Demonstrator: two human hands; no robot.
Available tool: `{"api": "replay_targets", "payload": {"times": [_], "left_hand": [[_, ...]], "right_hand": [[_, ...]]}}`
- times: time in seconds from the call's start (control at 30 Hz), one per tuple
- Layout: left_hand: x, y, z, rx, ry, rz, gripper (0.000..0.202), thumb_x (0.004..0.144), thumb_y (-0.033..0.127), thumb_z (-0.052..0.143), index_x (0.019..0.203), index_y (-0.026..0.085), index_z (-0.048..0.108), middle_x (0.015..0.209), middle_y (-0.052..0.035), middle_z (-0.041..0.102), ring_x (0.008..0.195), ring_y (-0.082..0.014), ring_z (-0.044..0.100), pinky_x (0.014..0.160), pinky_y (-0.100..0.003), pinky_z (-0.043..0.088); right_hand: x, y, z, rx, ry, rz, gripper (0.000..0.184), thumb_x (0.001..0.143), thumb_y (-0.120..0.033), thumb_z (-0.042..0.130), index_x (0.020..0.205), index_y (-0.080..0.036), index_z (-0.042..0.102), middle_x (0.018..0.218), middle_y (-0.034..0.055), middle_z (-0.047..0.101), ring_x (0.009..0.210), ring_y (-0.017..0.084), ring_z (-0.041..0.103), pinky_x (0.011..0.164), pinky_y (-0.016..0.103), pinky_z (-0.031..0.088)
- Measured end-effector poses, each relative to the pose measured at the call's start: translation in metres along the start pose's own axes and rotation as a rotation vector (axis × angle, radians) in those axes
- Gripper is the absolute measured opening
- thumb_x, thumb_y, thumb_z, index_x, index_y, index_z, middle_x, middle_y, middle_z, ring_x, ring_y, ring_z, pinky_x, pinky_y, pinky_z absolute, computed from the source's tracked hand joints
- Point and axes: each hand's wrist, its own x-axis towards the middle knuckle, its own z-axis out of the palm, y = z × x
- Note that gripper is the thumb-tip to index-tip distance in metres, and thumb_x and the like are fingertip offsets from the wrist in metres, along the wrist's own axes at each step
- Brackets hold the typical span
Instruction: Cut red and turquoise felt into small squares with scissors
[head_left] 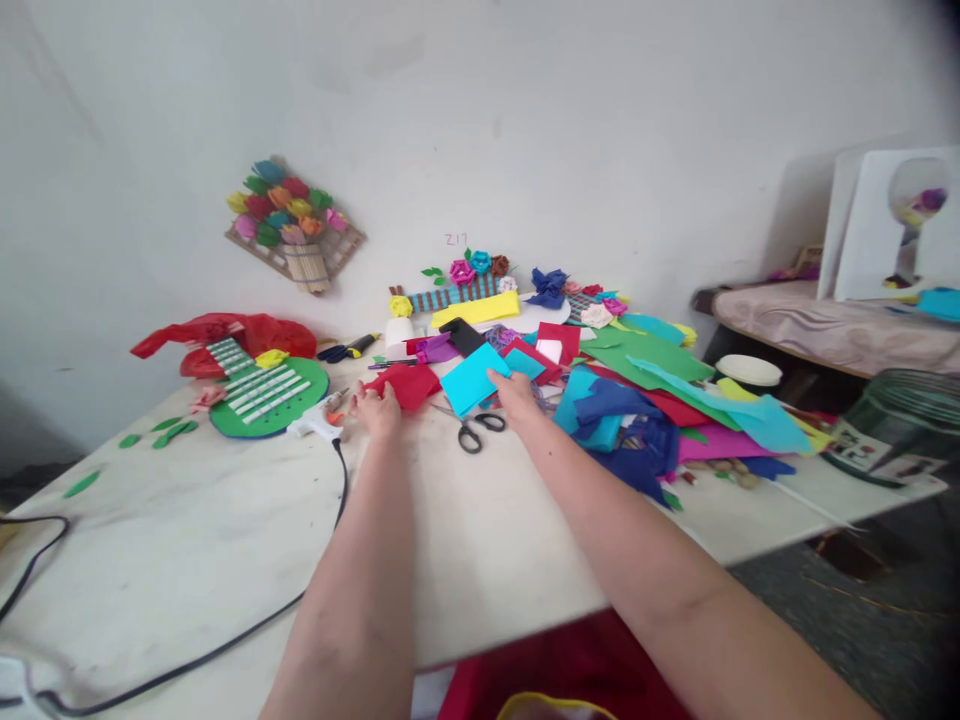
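Note:
My right hand [517, 393] pinches a folded sheet of bright blue paper [474, 380] by its right edge, above the table's middle. My left hand [377, 408] is at the edge of a piece of red paper [409, 386], its fingers apart and slightly bent; whether the fingertips touch the paper is unclear. Just left of that hand lies a white glue gun [319, 420] with a black cord. Black-handled scissors [480, 432] rest on the table between my hands, their blades partly under the blue paper.
A green round board with white strips [270, 398] and a red plastic bag [225, 340] are at left. Coloured paper sheets [645, 350] pile up at right, beside a glass jar [896, 425]. A dark phone [463, 337] lies behind. The black cord [225, 635] crosses the table's left side.

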Motion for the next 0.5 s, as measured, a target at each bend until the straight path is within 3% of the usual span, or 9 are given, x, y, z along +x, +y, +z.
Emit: {"api": "replay_targets", "payload": {"times": [0.1,0.17,0.3,0.37,0.43,0.5], "left_hand": [[-0.001,-0.001,-0.001,0.160,0.088,-0.038,0.019,0.075,0.030,0.056,0.081,0.015,0.065,0.121,-0.0184,0.054,0.121,-0.0337,0.040,0.101,-0.049,0.025],[-0.003,0.000,-0.002,0.141,0.065,-0.084,0.022,0.073,0.031,0.060,0.088,0.016,0.064,0.117,-0.0185,0.055,0.115,-0.0341,0.046,0.097,-0.049,0.030],[-0.012,0.008,-0.007,0.023,0.112,-0.169,0.062,0.067,0.025,0.066,0.125,0.017,0.047,0.111,-0.0191,0.059,0.111,-0.0340,0.051,0.093,-0.047,0.036],[-0.017,0.013,-0.010,-0.029,0.172,-0.170,0.073,0.067,0.019,0.064,0.134,0.018,0.036,0.108,-0.0181,0.060,0.111,-0.0330,0.052,0.093,-0.047,0.036],[-0.021,0.018,-0.014,-0.009,0.196,-0.129,0.071,0.068,0.013,0.058,0.135,0.018,0.035,0.107,-0.0167,0.061,0.109,-0.0311,0.054,0.093,-0.045,0.036],[-0.024,0.020,-0.014,0.029,0.153,-0.080,0.059,0.067,0.008,0.053,0.125,0.018,0.047,0.106,-0.0150,0.062,0.108,-0.0294,0.054,0.095,-0.044,0.035]], "right_hand": [[0.000,0.001,0.000,-0.006,0.010,-0.004,0.017,0.073,-0.027,0.059,0.063,-0.016,0.051,0.048,-0.0032,0.049,0.038,0.010,0.048,0.030,0.019,0.039],[0.001,0.002,0.001,-0.005,0.009,-0.006,0.017,0.072,-0.028,0.060,0.064,-0.016,0.052,0.048,-0.0030,0.050,0.039,0.010,0.048,0.030,0.020,0.039],[0.002,0.003,0.001,-0.006,-0.001,-0.007,0.014,0.072,-0.027,0.060,0.066,-0.016,0.054,0.050,-0.0023,0.053,0.041,0.011,0.050,0.033,0.021,0.041],[0.002,0.004,0.001,-0.009,-0.002,-0.003,0.014,0.072,-0.027,0.059,0.066,-0.016,0.054,0.050,-0.0025,0.053,0.040,0.011,0.049,0.033,0.021,0.040],[0.001,0.004,0.001,-0.016,-0.004,0.003,0.014,0.072,-0.028,0.059,0.067,-0.016,0.053,0.049,-0.0029,0.052,0.039,0.011,0.049,0.032,0.020,0.039],[0.002,0.005,0.002,-0.025,-0.006,0.000,0.014,0.073,-0.028,0.059,0.067,-0.016,0.053,0.048,-0.0035,0.051,0.038,0.011,0.048,0.032,0.020,0.038]]}}
